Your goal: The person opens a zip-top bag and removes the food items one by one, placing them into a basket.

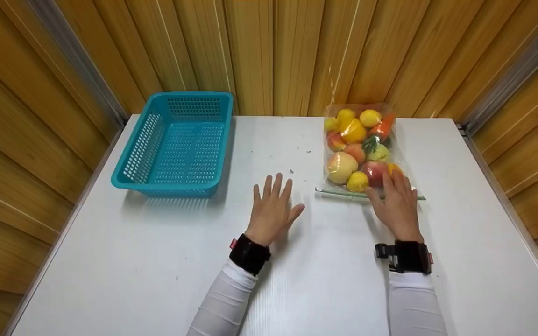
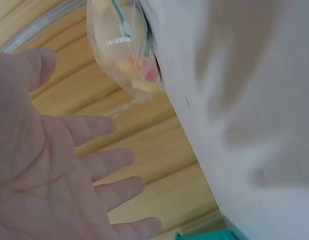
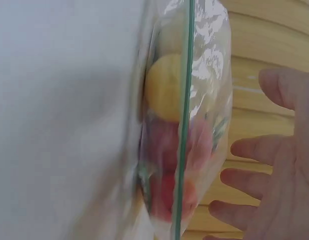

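A clear zip bag (image 1: 334, 184) full of fruit and vegetables lies flat at the back right of the table, its green zip edge (image 3: 183, 130) facing me. Through the plastic show yellow lemons (image 1: 371, 118), an orange carrot (image 1: 383, 127), a pale yellow-pink fruit (image 1: 342, 167) and a reddish fruit (image 1: 374, 172). My right hand (image 1: 396, 207) hovers over the bag's near right corner, fingers spread and holding nothing. My left hand (image 1: 270, 214) is above the middle of the table, left of the bag, with fingers spread and the palm (image 2: 39, 185) bare.
An unfilled teal plastic basket (image 1: 172, 185) with perforated sides stands at the back left. Small dark specks (image 1: 291, 171) dot the white table (image 1: 110, 261). Wood-patterned walls (image 1: 273, 56) enclose the back and both sides.
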Demonstrator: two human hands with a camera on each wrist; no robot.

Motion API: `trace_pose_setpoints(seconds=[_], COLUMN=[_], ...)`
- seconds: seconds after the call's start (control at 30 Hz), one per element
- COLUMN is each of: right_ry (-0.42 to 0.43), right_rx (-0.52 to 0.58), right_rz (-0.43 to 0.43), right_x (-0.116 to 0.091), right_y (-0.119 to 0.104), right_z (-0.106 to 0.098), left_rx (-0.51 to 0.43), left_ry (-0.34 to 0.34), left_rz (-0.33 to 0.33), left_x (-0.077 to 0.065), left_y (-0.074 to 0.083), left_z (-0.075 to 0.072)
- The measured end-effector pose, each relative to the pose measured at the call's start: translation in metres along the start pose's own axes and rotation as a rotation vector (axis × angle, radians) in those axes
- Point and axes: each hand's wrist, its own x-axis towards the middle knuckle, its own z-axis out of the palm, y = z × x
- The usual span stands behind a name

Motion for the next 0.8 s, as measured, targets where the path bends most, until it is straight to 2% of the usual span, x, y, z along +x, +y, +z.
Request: trace_pose_setpoints(seconds=[0.17,0.4,0.57,0.8], right_ry=[-0.018,-0.063,-0.057,-0.075], right_rx=[0.003,0.032,0.056,0.081], right_rz=[0.071,0.173,0.187,0.204], right_x=[-0.001,-0.002,-0.003,-0.003], right_y=[0.014,0.026,0.029,0.028], right_z=[-0.005,-0.010,-0.009,-0.009], left_rx=[0.035,0.000,-0.051,-0.172], left_ry=[-0.038,-0.106,-0.139,-0.166], left_rz=[0.071,0.171,0.200,0.188], left_x=[0.011,0.026,0.030,0.035], left_y=[0.024,0.047,0.047,0.045], left_z=[0.007,0.020,0.030,0.034])
